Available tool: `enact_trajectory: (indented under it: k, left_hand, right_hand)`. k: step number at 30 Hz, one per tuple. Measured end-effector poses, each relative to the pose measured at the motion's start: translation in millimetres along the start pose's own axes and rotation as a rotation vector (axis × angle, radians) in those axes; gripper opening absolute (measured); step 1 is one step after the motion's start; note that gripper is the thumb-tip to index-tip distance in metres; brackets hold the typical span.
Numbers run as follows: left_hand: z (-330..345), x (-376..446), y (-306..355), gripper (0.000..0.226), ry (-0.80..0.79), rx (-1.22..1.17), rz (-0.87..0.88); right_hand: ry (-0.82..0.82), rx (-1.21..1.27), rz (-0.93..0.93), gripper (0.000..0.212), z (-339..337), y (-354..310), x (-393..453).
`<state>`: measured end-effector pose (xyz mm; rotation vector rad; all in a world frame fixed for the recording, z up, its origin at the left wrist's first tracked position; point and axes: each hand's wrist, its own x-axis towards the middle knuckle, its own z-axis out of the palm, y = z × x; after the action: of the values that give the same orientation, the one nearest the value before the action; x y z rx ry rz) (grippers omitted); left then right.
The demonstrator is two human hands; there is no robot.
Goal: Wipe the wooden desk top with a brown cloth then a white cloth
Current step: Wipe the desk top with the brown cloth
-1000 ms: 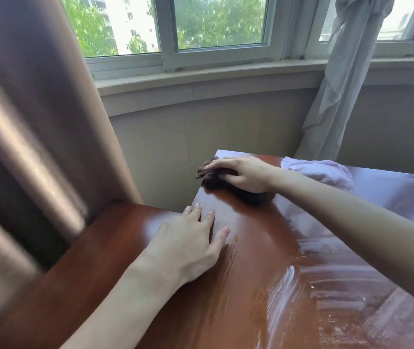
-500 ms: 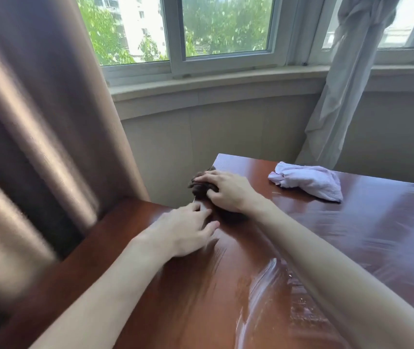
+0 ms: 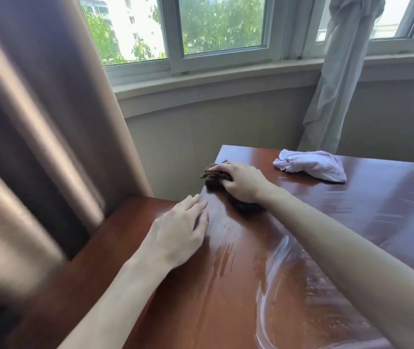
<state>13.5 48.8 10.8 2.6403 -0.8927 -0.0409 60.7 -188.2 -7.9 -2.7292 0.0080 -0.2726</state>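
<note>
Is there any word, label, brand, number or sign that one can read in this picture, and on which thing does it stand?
None: no readable text shows anywhere.
Crumpled white cloth: no label or print visible.
Dark brown cloth under the right hand: no print visible.
Glossy reddish wooden desk top, where the left hand rests: only wet streaks.
Pale building outside the window: no sign visible.
</note>
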Motion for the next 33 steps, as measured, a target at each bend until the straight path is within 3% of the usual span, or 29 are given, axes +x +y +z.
enact_trajectory:
  k: [4,11,21,27,33]
  left_hand:
    - [2,13,3,0.050,-0.186,0.060,-0.027]
    - [-1,29,6,0.053,-0.246,0.171,-0.035]
    - [-5,26,-2,0.047,-0.266,0.100,-0.044]
    - [2,29,16,0.040,-0.184,0.227,-0.006]
    - [21,25,14,0.046,-0.119,0.199,0.046]
  right_hand:
    - [0.042,-0.058,0.112,0.044,-3,39,60]
    - [0.052,-0.108,0.260,0.043,-11,65,116]
    - [0.018,-0.032,0.166,0.048,-9,-8,3]
    - [-0.013,0.026,0.068,0.048,-16,-45,-73]
    - [0.125,0.038,0.174,0.050,-1,-25,-51]
